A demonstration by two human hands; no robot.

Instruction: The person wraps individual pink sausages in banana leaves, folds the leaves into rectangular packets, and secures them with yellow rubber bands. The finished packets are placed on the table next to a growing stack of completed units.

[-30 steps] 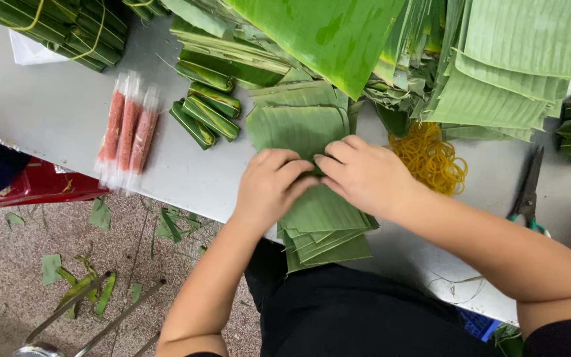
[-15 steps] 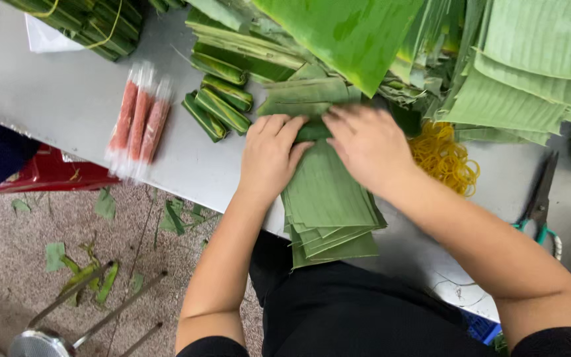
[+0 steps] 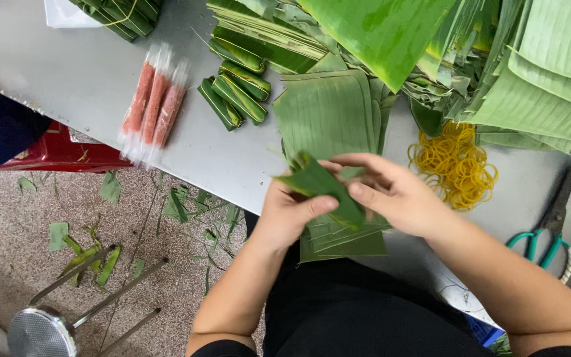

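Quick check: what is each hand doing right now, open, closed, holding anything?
Left hand: closed on the folded leaf piece.
Right hand: fingers pinching the same folded leaf piece.

Left hand (image 3: 292,215) and right hand (image 3: 398,198) around a folded leaf bundle (image 3: 318,185) above stacked leaves (image 3: 328,116).

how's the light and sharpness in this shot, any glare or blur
Head view: soft, even light, no hard shadows; mild pale sheen on the grey table; left hand, right hand and folded leaf bundle sharp; the big upper leaf looks brightly lit.
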